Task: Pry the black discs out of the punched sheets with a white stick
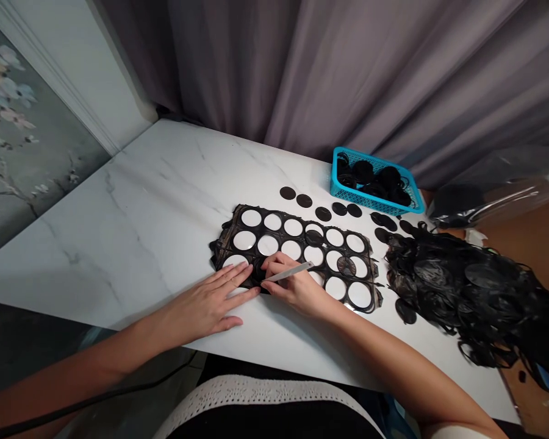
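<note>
A black sheet (302,244) with rows of round cut-outs lies on the white marbled table, which shows through the holes. My left hand (222,292) rests flat on the sheet's near left corner, fingers stretched out. Beside it, my right hand (290,283) is closed around a thin, pale craft knife (293,271), its lower end at the sheet near my left fingertips. The blade tip is too small to make out. Loose black discs lie on the sheet, one over a hole (314,237) in the back row and another (346,266) farther right.
Behind the sheet, several black discs (304,200) lie scattered before a blue plastic basket (377,195) filled with black pieces. To the right is a heap of black cut scraps (462,280), with a clear plastic bag (498,189) behind. A grey curtain (348,79) hangs along the table's far edge.
</note>
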